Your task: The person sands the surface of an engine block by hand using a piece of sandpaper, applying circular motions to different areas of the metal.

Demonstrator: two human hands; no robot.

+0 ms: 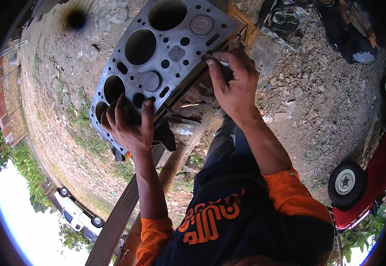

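Note:
A grey engine block (126,77) lies in front of me, its flat machined face up, with a row of large round cylinder bores and many smaller holes. My left hand (133,126) rests on the block's near left end, thumb and fingers apart, the fingertips by a bore. At the block's right-hand edge, my right hand (237,84) has thumb and forefinger pinched together. Between those fingertips is something small and dark that I cannot make out. Dark blackened parts (164,137) show below the block, next to my left wrist.
Brown beams (117,217) run beneath the block's near side. Beyond the far right corner are a yellow frame (246,29) and a machine part (286,20). Another person (352,40) is at the upper right. A red vehicle (377,164) and a white pickup (75,213) stand on either side.

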